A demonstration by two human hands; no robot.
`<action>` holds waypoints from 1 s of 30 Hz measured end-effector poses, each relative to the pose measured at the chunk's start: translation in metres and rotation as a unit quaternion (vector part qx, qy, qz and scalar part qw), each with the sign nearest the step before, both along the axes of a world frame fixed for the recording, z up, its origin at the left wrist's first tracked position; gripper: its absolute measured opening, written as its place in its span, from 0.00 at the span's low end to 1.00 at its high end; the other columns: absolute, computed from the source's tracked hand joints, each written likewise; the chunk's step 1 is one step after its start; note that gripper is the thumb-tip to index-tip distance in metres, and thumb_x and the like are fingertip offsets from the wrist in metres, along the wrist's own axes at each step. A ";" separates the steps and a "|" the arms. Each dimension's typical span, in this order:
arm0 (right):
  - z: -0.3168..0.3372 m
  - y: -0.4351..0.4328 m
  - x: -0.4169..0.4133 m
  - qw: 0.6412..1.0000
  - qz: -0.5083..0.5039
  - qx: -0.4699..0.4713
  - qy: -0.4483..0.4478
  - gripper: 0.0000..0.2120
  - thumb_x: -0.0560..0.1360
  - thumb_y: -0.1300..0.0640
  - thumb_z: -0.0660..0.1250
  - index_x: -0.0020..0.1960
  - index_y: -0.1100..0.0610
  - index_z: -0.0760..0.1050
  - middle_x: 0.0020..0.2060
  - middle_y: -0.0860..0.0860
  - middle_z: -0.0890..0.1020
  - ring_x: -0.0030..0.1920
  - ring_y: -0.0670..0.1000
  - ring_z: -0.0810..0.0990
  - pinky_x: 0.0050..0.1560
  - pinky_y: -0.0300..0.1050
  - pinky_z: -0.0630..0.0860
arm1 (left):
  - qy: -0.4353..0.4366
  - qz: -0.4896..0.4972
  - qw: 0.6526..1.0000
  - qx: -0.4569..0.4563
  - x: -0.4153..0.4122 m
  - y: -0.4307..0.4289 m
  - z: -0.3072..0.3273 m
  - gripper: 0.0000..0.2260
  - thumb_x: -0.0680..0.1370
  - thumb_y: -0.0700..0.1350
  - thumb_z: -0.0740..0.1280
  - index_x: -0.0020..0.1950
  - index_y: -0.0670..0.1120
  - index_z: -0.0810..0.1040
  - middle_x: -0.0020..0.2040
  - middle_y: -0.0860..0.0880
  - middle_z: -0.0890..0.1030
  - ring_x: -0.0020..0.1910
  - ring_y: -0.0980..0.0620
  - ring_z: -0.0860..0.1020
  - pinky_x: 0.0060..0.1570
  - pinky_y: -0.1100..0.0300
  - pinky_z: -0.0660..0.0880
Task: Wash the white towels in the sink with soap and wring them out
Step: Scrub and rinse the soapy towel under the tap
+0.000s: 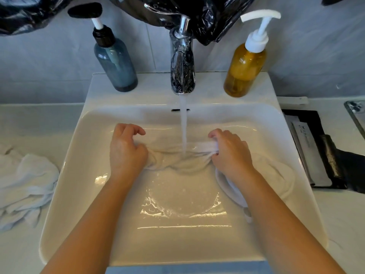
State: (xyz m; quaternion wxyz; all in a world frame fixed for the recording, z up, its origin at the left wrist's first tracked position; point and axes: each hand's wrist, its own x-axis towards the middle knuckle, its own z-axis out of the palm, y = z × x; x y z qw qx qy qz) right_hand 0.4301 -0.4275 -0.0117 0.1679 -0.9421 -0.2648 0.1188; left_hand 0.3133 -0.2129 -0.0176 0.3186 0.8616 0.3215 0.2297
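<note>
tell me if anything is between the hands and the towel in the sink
Nothing visible. The left hand and the right hand both grip the towel, which is stretched between them in the sink under the running water.

Pale grey tiled wall (49, 66) with faint grout lines, rising behind a white worktop (29, 123). Crumpled black plastic sheeting (209, 14) hangs across the wall's upper edge. A black tray (312, 117) lies on the worktop at right. Lighting soft, even.
</note>
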 end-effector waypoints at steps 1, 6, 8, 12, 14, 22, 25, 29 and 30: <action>0.000 -0.002 0.000 0.999 0.034 0.034 -0.011 0.23 0.72 0.68 0.67 0.64 0.51 0.73 0.56 0.49 0.76 0.56 0.55 0.73 0.53 0.47 0.64 | 0.007 -0.048 0.999 0.021 0.002 0.001 0.000 0.19 0.67 0.27 0.61 0.53 0.43 0.79 0.53 0.49 0.73 0.48 0.52 0.72 0.45 0.67 0.65; 0.004 -0.004 0.000 0.972 0.157 0.167 -0.050 0.20 0.67 0.73 0.66 0.53 0.55 0.78 0.50 0.47 0.76 0.51 0.52 0.73 0.51 0.48 0.68 | 0.227 -0.287 0.929 0.046 0.015 0.000 -0.007 0.29 0.74 0.41 0.58 0.77 0.48 0.64 0.68 0.47 0.73 0.67 0.45 0.70 0.65 0.50 0.67; 0.006 -0.006 -0.001 0.973 0.141 0.182 -0.026 0.20 0.69 0.72 0.67 0.56 0.54 0.77 0.52 0.44 0.74 0.53 0.50 0.73 0.55 0.48 0.70 | 0.295 -0.302 0.903 0.074 0.021 0.003 -0.005 0.26 0.76 0.43 0.61 0.75 0.50 0.67 0.61 0.48 0.75 0.63 0.45 0.71 0.62 0.49 0.68; 0.004 -0.010 -0.001 0.989 0.047 0.130 0.053 0.27 0.74 0.63 0.68 0.70 0.47 0.69 0.60 0.46 0.75 0.57 0.51 0.75 0.57 0.49 0.74 | 0.167 -0.232 0.956 0.061 0.012 0.006 0.012 0.10 0.72 0.37 0.68 0.51 0.49 0.78 0.42 0.53 0.76 0.43 0.48 0.75 0.46 0.55 0.70; 0.004 -0.010 0.001 0.997 0.015 0.042 0.069 0.28 0.75 0.56 0.69 0.73 0.46 0.66 0.60 0.48 0.75 0.58 0.53 0.74 0.57 0.49 0.73 | 0.079 -0.148 0.986 0.011 -0.001 0.003 0.021 0.06 0.71 0.36 0.66 0.42 0.46 0.75 0.38 0.50 0.76 0.39 0.48 0.74 0.39 0.53 0.71; 0.009 -0.005 -0.002 0.995 0.018 0.060 0.077 0.13 0.73 0.58 0.67 0.56 0.51 0.69 0.42 0.48 0.80 0.42 0.53 0.78 0.38 0.47 0.72 | 0.282 -0.232 0.926 0.093 -0.021 -0.005 0.020 0.31 0.69 0.62 0.59 0.70 0.51 0.68 0.70 0.51 0.68 0.71 0.47 0.65 0.73 0.42 0.55; 0.008 -0.005 -0.003 0.991 0.006 0.104 0.086 0.12 0.74 0.57 0.69 0.55 0.51 0.70 0.42 0.49 0.80 0.42 0.53 0.79 0.39 0.49 0.77 | 0.365 -0.278 0.864 0.206 -0.011 -0.022 0.009 0.36 0.75 0.64 0.63 0.78 0.52 0.54 0.75 0.50 0.64 0.74 0.47 0.62 0.74 0.42 0.55; 0.009 -0.010 -0.004 0.983 -0.039 0.171 0.056 0.13 0.73 0.57 0.70 0.55 0.50 0.72 0.41 0.48 0.80 0.41 0.51 0.79 0.40 0.50 0.79 | 0.334 -0.232 0.875 0.263 -0.006 -0.011 0.006 0.27 0.71 0.63 0.72 0.60 0.47 0.75 0.48 0.47 0.80 0.45 0.42 0.80 0.45 0.50 0.74; 0.010 -0.010 -0.004 0.981 -0.050 0.181 0.054 0.13 0.73 0.57 0.71 0.55 0.50 0.72 0.41 0.47 0.80 0.41 0.51 0.79 0.38 0.48 0.78 | 0.307 -0.229 0.879 0.285 -0.009 -0.004 0.006 0.24 0.68 0.57 0.77 0.56 0.46 0.77 0.44 0.46 0.79 0.41 0.41 0.80 0.41 0.49 0.75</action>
